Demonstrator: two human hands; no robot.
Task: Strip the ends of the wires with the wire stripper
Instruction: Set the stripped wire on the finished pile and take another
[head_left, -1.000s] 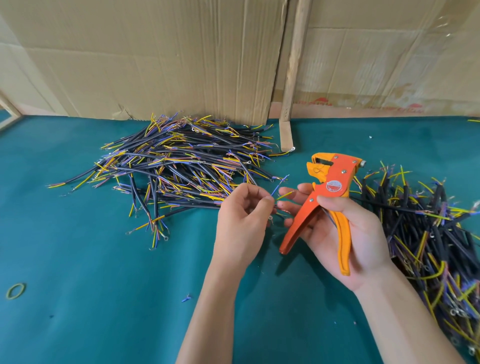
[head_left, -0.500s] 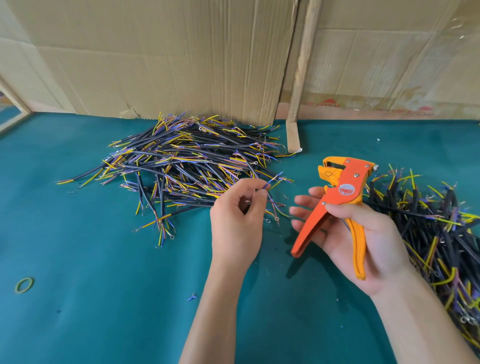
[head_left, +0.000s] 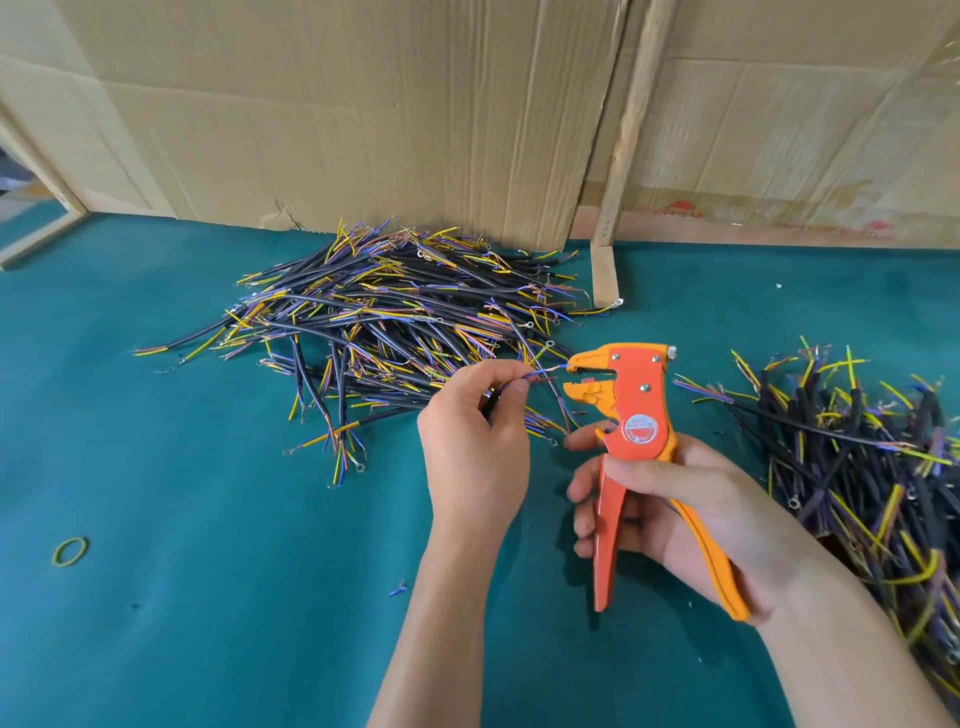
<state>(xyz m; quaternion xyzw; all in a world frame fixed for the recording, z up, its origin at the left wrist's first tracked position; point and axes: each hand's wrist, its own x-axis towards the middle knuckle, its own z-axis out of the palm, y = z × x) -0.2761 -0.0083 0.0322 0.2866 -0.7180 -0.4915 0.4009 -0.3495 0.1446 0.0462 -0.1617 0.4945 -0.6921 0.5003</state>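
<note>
Wire (head_left: 537, 372) runs rightward from the left hand (head_left: 475, 447), pinched between thumb and forefinger, its tip at the stripper (head_left: 631, 415) mouth. Stripper jaws stand apart; the right hand (head_left: 691, 514) grips its handles.

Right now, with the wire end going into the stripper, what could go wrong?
The left hand pinches the thin wire close to the open mouth of the wire stripper, so a squeeze by the right hand might nip a fingertip. The wire's tip looks barely inside, so it may slip out unstripped. Its other strands hang loose nearby and could get caught too.
</note>
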